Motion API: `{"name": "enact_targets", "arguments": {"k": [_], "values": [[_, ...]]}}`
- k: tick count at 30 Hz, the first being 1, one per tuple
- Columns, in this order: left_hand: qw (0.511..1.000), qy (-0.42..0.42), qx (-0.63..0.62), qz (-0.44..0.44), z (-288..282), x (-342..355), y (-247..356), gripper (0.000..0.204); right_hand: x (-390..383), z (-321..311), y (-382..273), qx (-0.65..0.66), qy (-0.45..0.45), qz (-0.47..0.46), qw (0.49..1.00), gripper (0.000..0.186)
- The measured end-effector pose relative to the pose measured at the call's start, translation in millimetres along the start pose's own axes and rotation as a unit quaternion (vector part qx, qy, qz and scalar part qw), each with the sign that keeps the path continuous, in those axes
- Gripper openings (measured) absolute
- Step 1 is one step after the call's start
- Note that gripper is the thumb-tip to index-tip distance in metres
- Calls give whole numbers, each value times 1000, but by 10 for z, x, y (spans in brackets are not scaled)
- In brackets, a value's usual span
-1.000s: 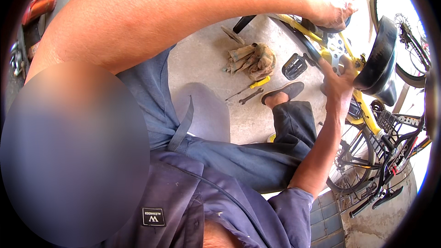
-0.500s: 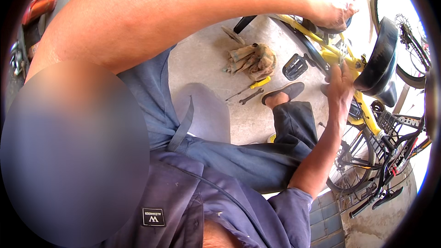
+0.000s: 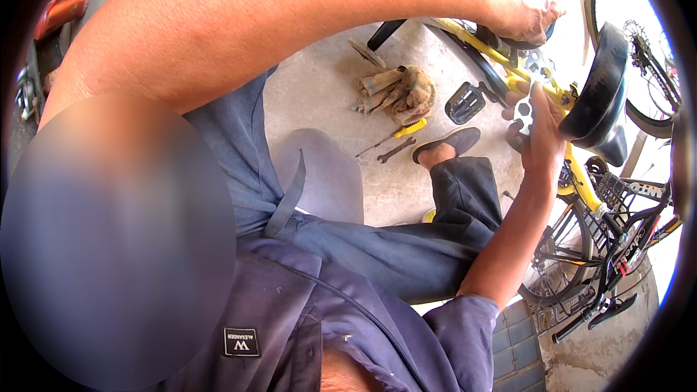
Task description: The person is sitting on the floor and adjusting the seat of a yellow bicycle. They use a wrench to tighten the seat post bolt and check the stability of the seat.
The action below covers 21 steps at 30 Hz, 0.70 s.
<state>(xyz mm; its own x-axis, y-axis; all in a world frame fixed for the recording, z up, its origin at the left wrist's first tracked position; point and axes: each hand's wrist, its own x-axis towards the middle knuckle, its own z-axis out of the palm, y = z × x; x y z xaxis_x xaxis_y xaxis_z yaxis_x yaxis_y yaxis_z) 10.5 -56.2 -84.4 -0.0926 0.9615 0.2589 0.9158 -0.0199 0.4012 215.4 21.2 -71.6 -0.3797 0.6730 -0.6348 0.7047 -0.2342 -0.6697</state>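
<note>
My right hand is closed around a flat silver multi-hole spanner with hexagonal openings. It is beside the yellow bicycle frame, just left of the black saddle. Some of its fingers are hidden behind the tool. Stretched across the top of the view, my left arm ends in my left hand, curled over a dark part by the far end of the frame. Glare and the hand itself hide what that part is. Below this, a black pedal sticks out from the bicycle.
On the concrete floor lie a crumpled dirty cloth, a yellow-handled screwdriver and an open-ended wrench. My shoe is close to them. Another bicycle wheel stands far right; handlebars and a dark basket are lower right.
My right hand has turned and shifted slightly away from the frame, bringing the spanner's holes into sight. My left hand stays in place.
</note>
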Motion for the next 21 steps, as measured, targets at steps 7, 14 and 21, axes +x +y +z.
{"name": "enact_targets", "arguments": {"k": [7,14,21], "values": [[1000,-16,-3,-1,17,58,-16,36,162,-64,173,30,23,-20,999,27],[1000,-8,-1,-8,29,31,0,36,74,-10,55,-69,80,-5,994,24],[1000,-22,-6,-7,-3,43,-16,37,52,19,52,-30,124,-49,991,26]]}}
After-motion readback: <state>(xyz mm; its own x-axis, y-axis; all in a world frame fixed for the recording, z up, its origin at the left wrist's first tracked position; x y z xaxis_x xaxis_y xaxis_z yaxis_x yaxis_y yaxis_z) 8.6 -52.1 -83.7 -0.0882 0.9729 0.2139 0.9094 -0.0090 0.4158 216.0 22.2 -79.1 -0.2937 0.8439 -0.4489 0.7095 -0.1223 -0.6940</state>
